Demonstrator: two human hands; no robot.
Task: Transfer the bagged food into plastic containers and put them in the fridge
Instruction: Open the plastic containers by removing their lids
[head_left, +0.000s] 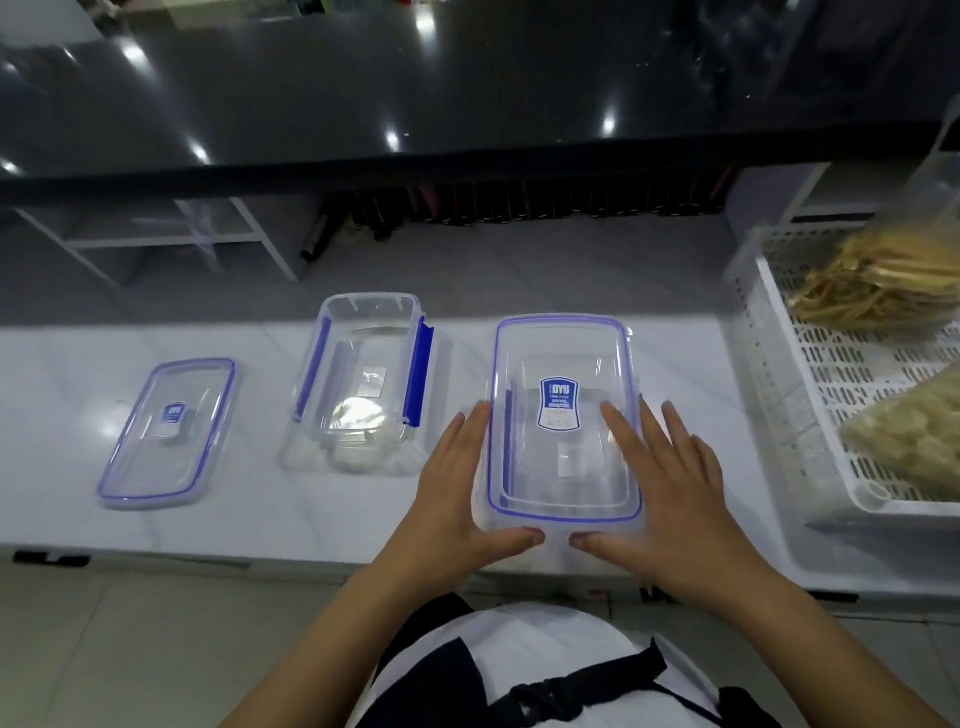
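A clear plastic container with a blue-rimmed lid (563, 415) stands on the white counter (260, 519) in front of me. My left hand (457, 488) lies flat against its left side, thumb at the near edge. My right hand (660, 478) rests on the lid's right part with straight fingers, thumb at the near edge. An open container with blue latches (363, 384) stands to the left, lidless. Its loose lid (166, 431) lies flat further left. Two bags of food, yellow strips (878, 280) and pale pieces (904, 436), lie in a white basket (810, 415) at the right.
A dark glossy upper counter (415, 93) runs across the back above a shelf with dark bottles (519, 208). The counter's near edge drops to a tiled floor (130, 649). Bare counter lies between the containers and the basket.
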